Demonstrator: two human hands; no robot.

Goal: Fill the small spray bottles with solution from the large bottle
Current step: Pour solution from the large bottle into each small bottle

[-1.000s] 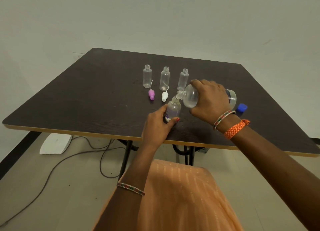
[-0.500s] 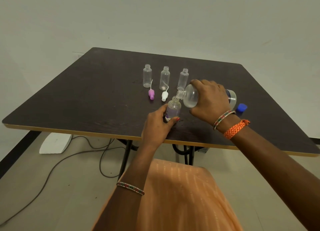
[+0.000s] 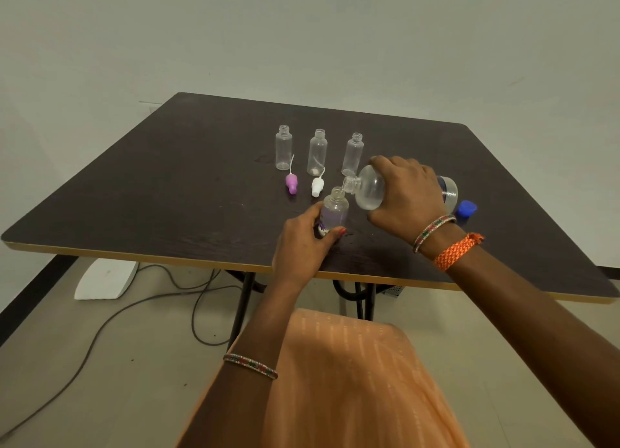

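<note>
Near the front edge of the dark table (image 3: 134, 192), pouring step in progress: right hand (image 3: 407, 196) wrapped around the large clear bottle (image 3: 370, 192), tipped almost flat, its open neck pointing left and sitting at the mouth of a small spray bottle (image 3: 334, 211). Left hand (image 3: 303, 246) closed round the lower part of that small bottle, thumb and fingers pinching it upright on the table. Small bottle has a purple-printed label; fill level hard to read, looks partly filled at most. Further back, three more small bottles stand uncapped in a row: left one (image 3: 283, 147), middle one (image 3: 317, 152), right one (image 3: 352, 154), all seemingly empty. Purple spray top (image 3: 291, 182) and white spray top (image 3: 317, 186) with dip tubes lie just in front of them. Blue cap (image 3: 467, 209) lies right of the large bottle's base. So likely first of four fills. Next move probably calls for tipping the large bottle back up before overflow, narrow necks make spilling easy, then swapping in the next empty bottle.
</note>
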